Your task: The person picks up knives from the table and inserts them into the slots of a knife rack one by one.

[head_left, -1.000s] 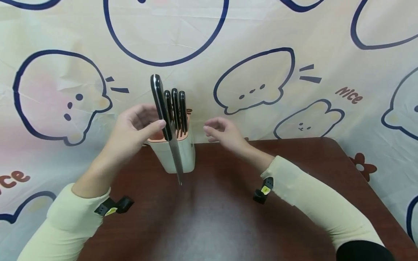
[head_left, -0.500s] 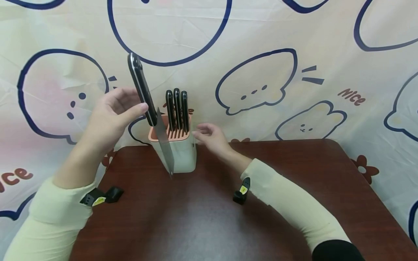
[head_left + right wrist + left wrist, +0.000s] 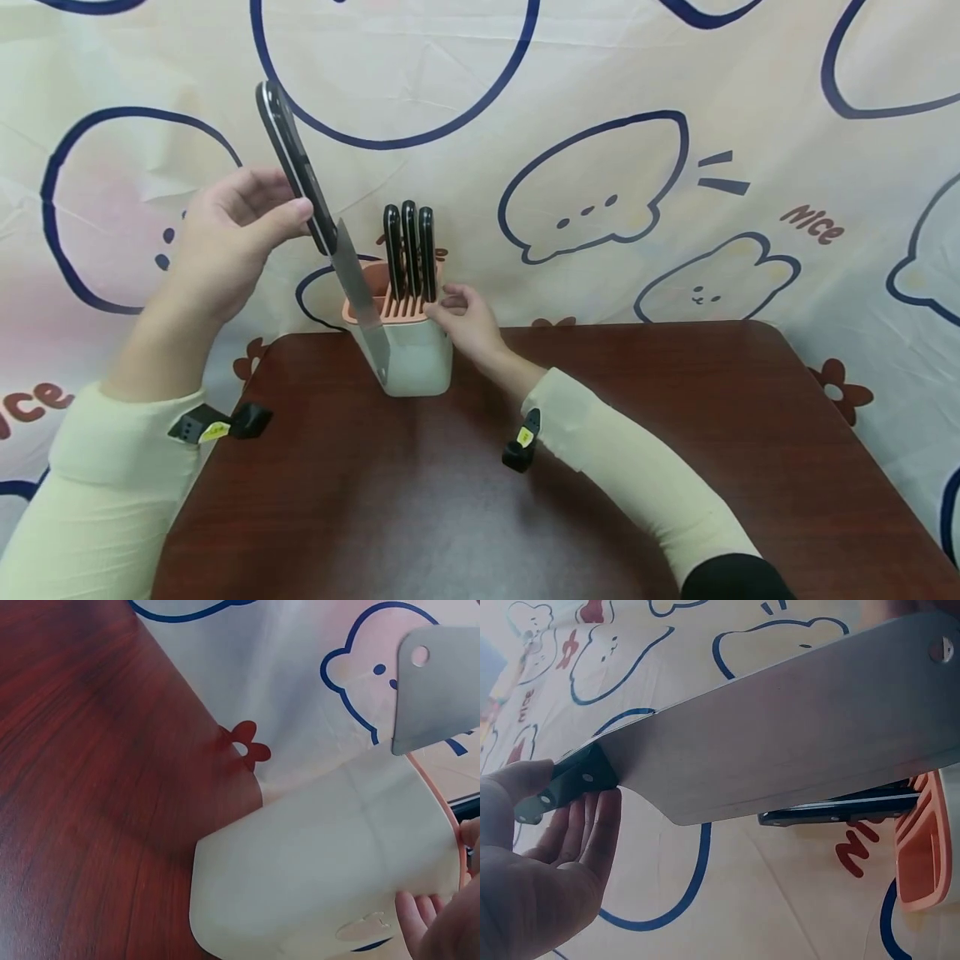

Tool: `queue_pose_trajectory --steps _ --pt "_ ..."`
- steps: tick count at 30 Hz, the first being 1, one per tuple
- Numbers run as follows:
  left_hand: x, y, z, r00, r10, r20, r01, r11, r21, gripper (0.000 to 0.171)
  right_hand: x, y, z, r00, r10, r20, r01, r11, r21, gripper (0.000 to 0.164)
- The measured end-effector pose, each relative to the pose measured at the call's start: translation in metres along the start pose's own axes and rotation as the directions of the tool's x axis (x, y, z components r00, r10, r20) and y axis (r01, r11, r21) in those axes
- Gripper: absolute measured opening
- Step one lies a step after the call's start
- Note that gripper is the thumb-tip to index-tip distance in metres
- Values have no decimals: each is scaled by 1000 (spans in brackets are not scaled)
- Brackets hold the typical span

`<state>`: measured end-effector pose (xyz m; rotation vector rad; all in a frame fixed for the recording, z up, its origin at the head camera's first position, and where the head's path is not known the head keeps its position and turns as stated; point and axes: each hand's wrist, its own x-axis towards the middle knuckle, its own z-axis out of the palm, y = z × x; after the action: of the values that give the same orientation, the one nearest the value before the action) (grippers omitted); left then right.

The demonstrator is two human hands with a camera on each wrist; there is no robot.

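My left hand point(image 3: 225, 237) grips the black riveted handle of a cleaver point(image 3: 780, 735), raised at the left. Its broad steel blade slants down to the right, with a hole near the tip corner, and overlaps the front of the white knife block point(image 3: 420, 358) in the head view. Fingers and thumb of my right hand point(image 3: 471, 329) hold the block at its right upper edge; the right wrist view has the fingertips point(image 3: 409, 904) against the outer wall. Several black-handled knives point(image 3: 410, 250) stand upright in the block's slotted orange top, beside a wider open compartment.
The block stands near the back edge of a dark brown wooden table point(image 3: 480, 492). Behind it hangs a pale cloth point(image 3: 585, 50) printed with cartoon outlines. Each wrist carries a small black camera.
My left hand has moved up and to the left with the cleaver, away from the other knives. The right hand has come left from beside the block to its rim.
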<state>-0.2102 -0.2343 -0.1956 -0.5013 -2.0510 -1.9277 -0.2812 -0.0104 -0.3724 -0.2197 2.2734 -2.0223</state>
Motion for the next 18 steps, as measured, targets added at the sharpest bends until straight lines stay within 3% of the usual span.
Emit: queue_pose_trajectory --steps 6,18 --pt "9 5 -4 1000 19 1 -19 995 -98 21 -2 -1 7 999 20 -27 -21 1000 -18 55" --pt "28 16 -10 998 12 -67 -16 999 -52 25 -5 -3 6 1000 21 -21 -22 999 -39 55"
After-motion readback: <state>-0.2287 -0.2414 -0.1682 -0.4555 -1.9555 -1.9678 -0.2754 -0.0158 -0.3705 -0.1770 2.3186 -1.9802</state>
